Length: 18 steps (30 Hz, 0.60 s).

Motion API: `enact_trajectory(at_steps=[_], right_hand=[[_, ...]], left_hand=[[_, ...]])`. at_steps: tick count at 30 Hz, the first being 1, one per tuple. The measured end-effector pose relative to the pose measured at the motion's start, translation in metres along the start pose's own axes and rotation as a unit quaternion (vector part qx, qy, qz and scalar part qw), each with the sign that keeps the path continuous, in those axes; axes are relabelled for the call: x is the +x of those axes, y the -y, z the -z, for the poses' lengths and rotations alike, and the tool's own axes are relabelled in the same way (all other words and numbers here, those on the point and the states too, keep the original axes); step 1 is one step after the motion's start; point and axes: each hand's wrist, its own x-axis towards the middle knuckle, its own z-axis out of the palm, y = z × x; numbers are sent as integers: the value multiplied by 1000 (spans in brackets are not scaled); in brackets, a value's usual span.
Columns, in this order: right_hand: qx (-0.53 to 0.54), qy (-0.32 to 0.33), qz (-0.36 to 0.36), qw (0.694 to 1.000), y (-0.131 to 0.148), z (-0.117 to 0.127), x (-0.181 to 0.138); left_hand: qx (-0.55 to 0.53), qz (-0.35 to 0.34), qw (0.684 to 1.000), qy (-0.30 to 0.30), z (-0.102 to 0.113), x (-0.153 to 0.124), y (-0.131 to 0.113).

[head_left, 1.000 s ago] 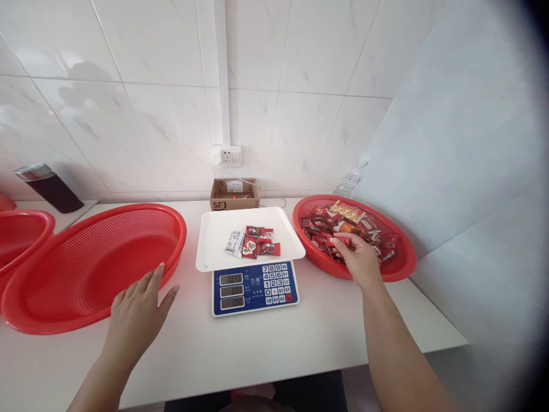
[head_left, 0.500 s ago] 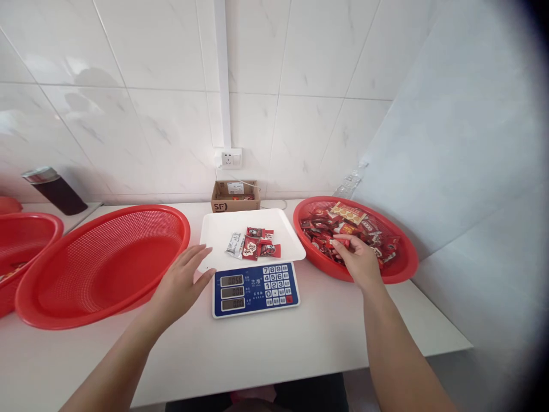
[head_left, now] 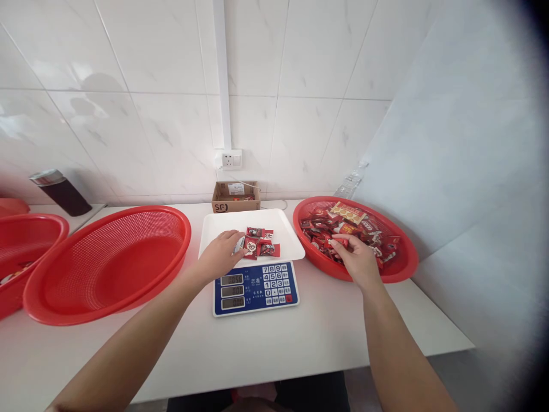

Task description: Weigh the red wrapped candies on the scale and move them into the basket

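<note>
On the white tray (head_left: 214, 220) of a weighing scale (head_left: 256, 289) lie several small red packets (head_left: 262, 243) and a silver-and-white packet (head_left: 239, 244). My left hand (head_left: 223, 252) is at the left side of this group, thumb and fingers closed around the silver packet and covering most of it. My right hand (head_left: 355, 256) is over the near side of a red basket (head_left: 315, 264) heaped with wrapped packets. Between its thumb and fingertips is a small red packet (head_left: 338, 243).
To the left stands a large red perforated basket (head_left: 107, 303). Another red basket (head_left: 34, 257) holds a few items at the far left, near a dark flask (head_left: 64, 194). A small cardboard box (head_left: 223, 206) sits behind the scale, below a wall socket (head_left: 231, 160).
My left hand has moved right and forward from the tray's left edge onto the silver packet. My right hand stays at the basket, pinching the red packet.
</note>
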Motion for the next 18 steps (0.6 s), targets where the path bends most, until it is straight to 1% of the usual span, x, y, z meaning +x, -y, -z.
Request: enact_trajectory(at_steps=[4, 11, 14, 18], right_hand=[[4, -1, 10, 1000, -1, 0, 0], [-4, 1, 8, 1000, -6, 0, 2], [-11, 9, 6, 1000, -11, -1, 4], [-11, 6, 22, 1000, -16, -1, 6]], left_hand=[[32, 27, 999, 11, -4, 6, -7], [88, 102, 991, -7, -15, 18, -18], [90, 110, 990, -1, -18, 22, -22], [83, 107, 991, 10, -20, 27, -23]])
